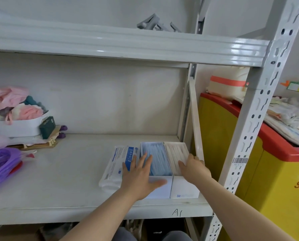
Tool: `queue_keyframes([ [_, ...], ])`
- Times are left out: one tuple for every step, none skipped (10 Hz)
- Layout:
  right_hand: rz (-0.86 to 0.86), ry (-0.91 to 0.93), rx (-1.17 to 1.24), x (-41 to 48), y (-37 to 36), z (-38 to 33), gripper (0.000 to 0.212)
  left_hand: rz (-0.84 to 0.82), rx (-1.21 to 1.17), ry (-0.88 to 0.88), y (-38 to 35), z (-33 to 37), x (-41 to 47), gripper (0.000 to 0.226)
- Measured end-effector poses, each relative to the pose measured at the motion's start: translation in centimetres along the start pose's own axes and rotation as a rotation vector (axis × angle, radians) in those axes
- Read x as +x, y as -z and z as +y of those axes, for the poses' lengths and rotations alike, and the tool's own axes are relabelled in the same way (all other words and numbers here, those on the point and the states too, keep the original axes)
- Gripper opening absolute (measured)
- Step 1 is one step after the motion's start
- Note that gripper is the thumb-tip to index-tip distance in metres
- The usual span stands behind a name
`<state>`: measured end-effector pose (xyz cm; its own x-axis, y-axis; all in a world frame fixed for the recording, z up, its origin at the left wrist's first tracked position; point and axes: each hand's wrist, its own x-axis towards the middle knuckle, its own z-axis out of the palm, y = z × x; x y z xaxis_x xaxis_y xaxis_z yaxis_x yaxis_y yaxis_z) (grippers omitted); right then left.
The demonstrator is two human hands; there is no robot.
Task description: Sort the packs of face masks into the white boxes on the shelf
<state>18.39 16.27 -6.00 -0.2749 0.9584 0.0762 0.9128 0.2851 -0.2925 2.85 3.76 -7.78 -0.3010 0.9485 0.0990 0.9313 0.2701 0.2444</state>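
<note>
Two white boxes stand side by side at the right end of the shelf (58,180). The left box (160,187) is filled with blue mask packs (158,159); the right box (184,188) holds white mask packs (175,152). A wrapped pack of face masks with a blue label (117,162) lies flat just left of the boxes. My left hand (140,176) hovers flat with fingers spread over that pack and the blue box's front. My right hand (193,166) grips the near right rim of the white-pack box, fingers curled over the packs.
A white tray of pink and pastel fabric items (16,117) and a dark green box (47,127) sit at the shelf's left, with a purple basket (2,164) nearer me. A white board (195,129) leans by the boxes. The shelf post (249,119) and a yellow-red chest (249,153) stand to the right.
</note>
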Motion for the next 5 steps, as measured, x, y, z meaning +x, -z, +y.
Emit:
queue_keyframes([
  [0.113,0.033,-0.003,-1.5,0.8,-0.8,0.041,0.127,-0.071,-0.034,0.2,0.7,-0.6,0.072],
  [0.146,0.079,0.111,-3.2,0.6,-2.4,0.039,0.231,-0.110,-0.066,0.1,2.0,-0.7,0.046],
  [0.093,0.015,0.317,-4.6,0.4,-4.0,0.037,0.268,-0.182,-0.032,0.2,3.4,-0.9,0.030],
  [0.097,-0.075,0.493,-5.8,-0.1,-4.5,0.039,0.288,-0.380,0.060,-0.1,4.8,-1.4,0.028],
  [0.165,-0.060,0.714,-6.3,0.3,-5.0,0.039,0.246,-0.663,0.225,1.0,5.7,-1.3,0.035],
])
